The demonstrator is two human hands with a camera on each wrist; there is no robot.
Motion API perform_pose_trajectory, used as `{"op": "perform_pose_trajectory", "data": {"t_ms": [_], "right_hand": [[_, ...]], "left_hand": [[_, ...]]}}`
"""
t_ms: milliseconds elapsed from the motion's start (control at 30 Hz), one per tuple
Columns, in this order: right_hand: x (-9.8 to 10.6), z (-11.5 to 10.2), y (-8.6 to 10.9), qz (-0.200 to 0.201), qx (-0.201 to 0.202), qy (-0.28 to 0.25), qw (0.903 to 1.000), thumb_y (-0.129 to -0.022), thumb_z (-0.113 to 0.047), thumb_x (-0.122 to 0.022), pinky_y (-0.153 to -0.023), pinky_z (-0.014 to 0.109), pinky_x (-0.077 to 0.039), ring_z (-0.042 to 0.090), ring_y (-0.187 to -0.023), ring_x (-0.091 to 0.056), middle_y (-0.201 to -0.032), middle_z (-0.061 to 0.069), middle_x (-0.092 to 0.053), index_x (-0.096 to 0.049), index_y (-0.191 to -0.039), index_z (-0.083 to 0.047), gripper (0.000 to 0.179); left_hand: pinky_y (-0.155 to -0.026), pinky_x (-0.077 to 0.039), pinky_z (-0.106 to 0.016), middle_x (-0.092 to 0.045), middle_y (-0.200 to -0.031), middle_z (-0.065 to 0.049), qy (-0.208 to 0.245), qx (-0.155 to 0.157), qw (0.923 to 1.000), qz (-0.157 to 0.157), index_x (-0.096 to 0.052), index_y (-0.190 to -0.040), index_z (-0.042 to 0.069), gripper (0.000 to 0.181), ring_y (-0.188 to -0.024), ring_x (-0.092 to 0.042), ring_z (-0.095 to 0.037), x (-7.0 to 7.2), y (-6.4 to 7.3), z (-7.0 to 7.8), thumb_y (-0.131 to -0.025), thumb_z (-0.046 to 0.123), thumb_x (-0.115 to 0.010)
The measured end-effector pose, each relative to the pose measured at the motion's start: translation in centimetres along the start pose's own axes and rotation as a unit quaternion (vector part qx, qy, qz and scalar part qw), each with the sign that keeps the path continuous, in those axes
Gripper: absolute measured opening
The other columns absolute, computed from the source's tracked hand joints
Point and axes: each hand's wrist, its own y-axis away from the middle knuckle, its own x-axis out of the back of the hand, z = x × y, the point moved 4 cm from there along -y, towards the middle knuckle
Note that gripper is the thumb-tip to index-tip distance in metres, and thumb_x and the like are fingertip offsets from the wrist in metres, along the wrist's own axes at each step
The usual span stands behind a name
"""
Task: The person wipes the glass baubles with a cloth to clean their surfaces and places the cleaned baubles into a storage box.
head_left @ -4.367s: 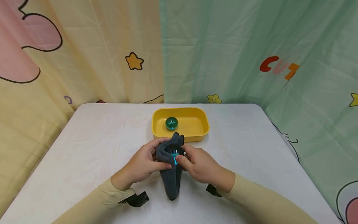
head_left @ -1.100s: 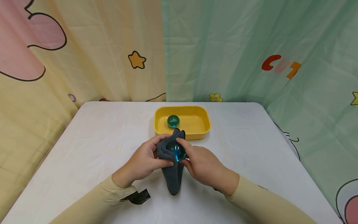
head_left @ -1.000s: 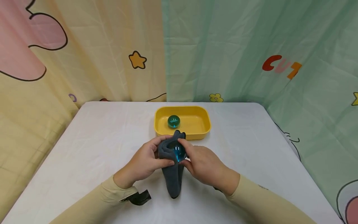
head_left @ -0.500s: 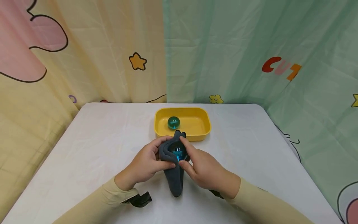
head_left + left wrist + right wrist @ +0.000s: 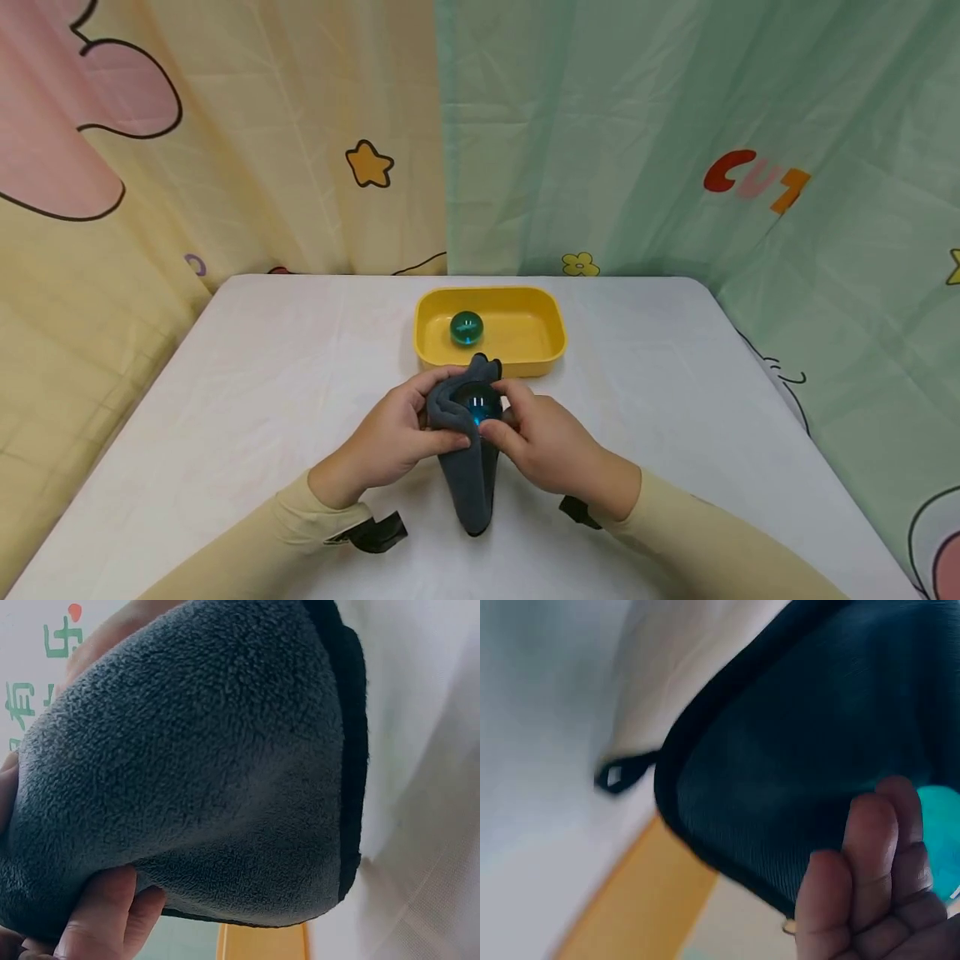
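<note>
A dark grey plush cloth (image 5: 467, 487) with black edging is bunched around a clear blue-teal ball (image 5: 478, 403), its lower end hanging down in a point. My left hand (image 5: 390, 437) grips the cloth from the left, thumb across its front and fingers behind. My right hand (image 5: 551, 442) holds the ball from the right, thumb on its front and index finger near its top. The left wrist view is mostly filled by the cloth's plush side (image 5: 210, 750). In the right wrist view, curled fingers (image 5: 870, 840) lie between the ball (image 5: 941, 840) and the cloth's smoother, ribbed face (image 5: 780, 757).
Just beyond the hands, a yellow rectangular tub (image 5: 525, 329) stands on the white-covered table (image 5: 300, 350). A green-teal clear ball (image 5: 467, 328) lies inside it, at the left. Printed curtains (image 5: 570, 125) enclose the back and sides. A small black loop (image 5: 622, 772) sticks out from the cloth's corner.
Over the last half second, my right index finger has slid from the upper cloth edge down to the ball's right side. The cloth has dipped slightly. My left hand has kept its hold.
</note>
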Motion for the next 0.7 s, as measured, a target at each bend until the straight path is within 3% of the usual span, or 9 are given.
{"op": "perform_pose_trajectory", "data": {"t_ms": [67,167,300,400,533,633,700], "right_hand": [[-0.2,0.2,-0.1,-0.007,-0.023,-0.066,0.9975,-0.112,-0.031,-0.053,-0.070,0.024,-0.057,0.011,-0.075,-0.066,-0.089,0.003,-0.074,-0.051,-0.138,0.001,0.042],[-0.3,0.2,-0.1,-0.001,-0.020,-0.078,0.9967,-0.113,-0.033,-0.050,-0.081,0.027,-0.060,0.014,-0.087,-0.069,-0.102,0.004,-0.074,-0.054,-0.140,-0.002,0.041],[-0.1,-0.3,0.1,0.004,0.030,0.006,0.9995,-0.110,-0.028,-0.058,-0.094,0.037,-0.061,0.017,-0.104,-0.071,-0.129,0.009,-0.071,-0.033,-0.160,-0.004,0.061],[0.2,-0.7,0.2,0.004,0.065,0.081,0.9946,-0.106,-0.023,-0.065,-0.101,0.043,-0.060,0.019,-0.113,-0.071,-0.139,0.011,-0.068,-0.021,-0.165,-0.008,0.076],[0.6,-0.8,0.1,0.040,0.116,0.193,0.9734,-0.099,-0.024,-0.076,-0.104,0.042,-0.059,0.021,-0.118,-0.071,-0.137,0.008,-0.070,-0.035,-0.161,-0.009,0.076],[0.9,-1.0,0.2,0.066,0.152,0.237,0.9573,-0.094,-0.028,-0.081,-0.104,0.041,-0.059,0.021,-0.119,-0.071,-0.134,0.007,-0.072,-0.043,-0.155,-0.006,0.075],[1.0,-1.0,0.2,0.066,0.152,0.233,0.9581,-0.094,-0.030,-0.080,-0.102,0.039,-0.060,0.020,-0.116,-0.071,-0.133,0.008,-0.072,-0.045,-0.154,-0.004,0.075]], "left_hand": [[-0.095,-0.062,-0.028,-0.064,-0.140,-0.024,0.000,0.004,1.0000,0.003,-0.044,-0.154,0.004,0.076,-0.113,-0.073,-0.017,0.0,0.0,0.0,-0.089,0.001,-0.083],[-0.095,-0.062,-0.029,-0.064,-0.140,-0.023,-0.003,0.008,0.9999,0.011,-0.044,-0.154,0.004,0.078,-0.113,-0.073,-0.015,0.0,0.0,0.0,-0.087,0.000,-0.084],[-0.097,-0.062,-0.028,-0.063,-0.142,-0.021,-0.013,0.005,0.9996,0.024,-0.044,-0.153,0.004,0.078,-0.116,-0.072,-0.021,0.2,0.0,0.2,-0.087,0.000,-0.084],[-0.097,-0.061,-0.029,-0.061,-0.143,-0.021,-0.011,0.002,0.9996,0.027,-0.044,-0.153,0.005,0.077,-0.119,-0.071,-0.027,0.4,-0.1,0.3,-0.087,0.000,-0.083],[-0.098,-0.061,-0.030,-0.060,-0.144,-0.022,0.004,0.006,0.9998,0.019,-0.044,-0.153,0.004,0.076,-0.122,-0.070,-0.033,0.4,-0.1,0.2,-0.088,0.001,-0.083],[-0.099,-0.061,-0.029,-0.061,-0.144,-0.023,0.010,0.009,0.9998,0.013,-0.043,-0.153,0.003,0.077,-0.123,-0.069,-0.034,0.4,0.0,0.0,-0.087,0.001,-0.084],[-0.098,-0.061,-0.029,-0.061,-0.143,-0.023,0.011,0.009,0.9998,0.010,-0.043,-0.153,0.003,0.077,-0.122,-0.070,-0.033,0.4,0.1,-0.1,-0.087,0.000,-0.083]]}}
